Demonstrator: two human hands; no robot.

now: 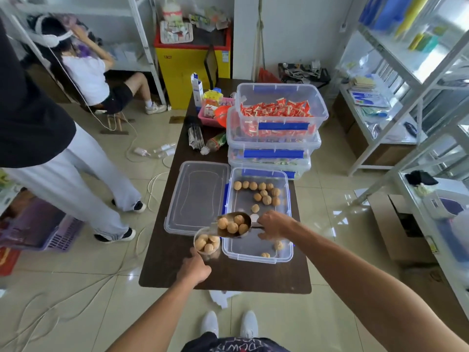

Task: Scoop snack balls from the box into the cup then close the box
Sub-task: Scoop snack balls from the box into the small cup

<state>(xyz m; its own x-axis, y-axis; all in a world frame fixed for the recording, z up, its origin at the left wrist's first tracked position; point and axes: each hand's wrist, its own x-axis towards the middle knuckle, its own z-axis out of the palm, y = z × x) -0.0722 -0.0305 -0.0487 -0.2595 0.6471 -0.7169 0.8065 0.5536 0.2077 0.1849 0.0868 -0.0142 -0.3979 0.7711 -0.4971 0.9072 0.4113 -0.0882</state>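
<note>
- The snack balls (264, 193) lie mostly along the far end of the clear box (285, 255), which stands open on the dark surface (228, 280); two more sit near its near wall.
- A metal scoop (234, 224) holding four balls is tilted over the box's left rim, its lip just above the cup (206, 243).
- The right hand (275, 224) has its fingers closed around the scoop's handle, above the middle of the box.
- The cup stands just left of the box's near-left corner, already filled with several balls.
- The left hand (194, 269) reaches the cup from the near side; its fingers touch the cup's near wall, but whether they fully clasp it cannot be told.
- The box's lid (196, 196) lies flat to the left of the box, touching or nearly touching its long side, with its left edge at the edge of the surface.
- Bare surface shows in front of the box and cup, up to the near edge.
- Behind the box, stacked clear bins (276, 138) with blue latches hold red packets and take up the far right.
- A pink basket (205, 116), a bottle (214, 143) and cartons crowd the far left.
- White shelving (406, 80) lines the right; a standing person (63, 168) and a seated one (88, 74) are on the tiled floor to the left.
</note>
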